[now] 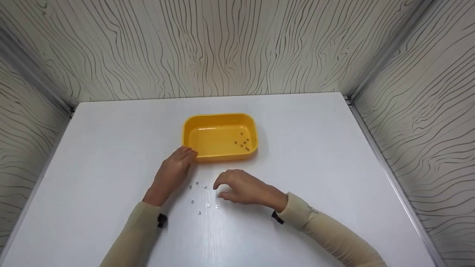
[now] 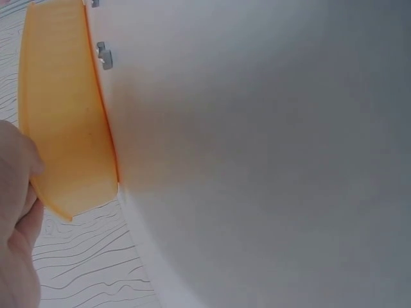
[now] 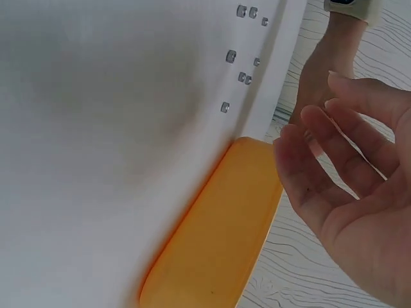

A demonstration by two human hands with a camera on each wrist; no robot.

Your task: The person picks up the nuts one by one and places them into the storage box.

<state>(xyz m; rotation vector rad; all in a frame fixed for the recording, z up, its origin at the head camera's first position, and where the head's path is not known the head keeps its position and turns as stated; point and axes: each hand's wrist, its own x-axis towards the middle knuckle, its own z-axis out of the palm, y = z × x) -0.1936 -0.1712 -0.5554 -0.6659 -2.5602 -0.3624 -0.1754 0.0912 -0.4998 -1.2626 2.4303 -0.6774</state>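
My left hand [image 1: 171,172] holds the near left corner of a yellow plastic tray [image 1: 222,158]. In the left wrist view, its fingers and thumb pinch the rim of the tray [image 2: 67,115]. Several small metal nuts [image 1: 241,145] lie inside at the right end. More loose nuts [image 1: 207,205] are scattered on the white table between my hands. Over the table just right of them hovers my right hand [image 1: 243,187], thumb and fingers apart and loosely bent. The right wrist view shows nothing between those fingers [image 3: 314,192].
The white tabletop [image 1: 308,148] extends around the tray on all sides. Panels with a wood-grain line pattern [image 1: 222,48] stand behind and at both sides, with metal rails [image 1: 386,55] at the corners.
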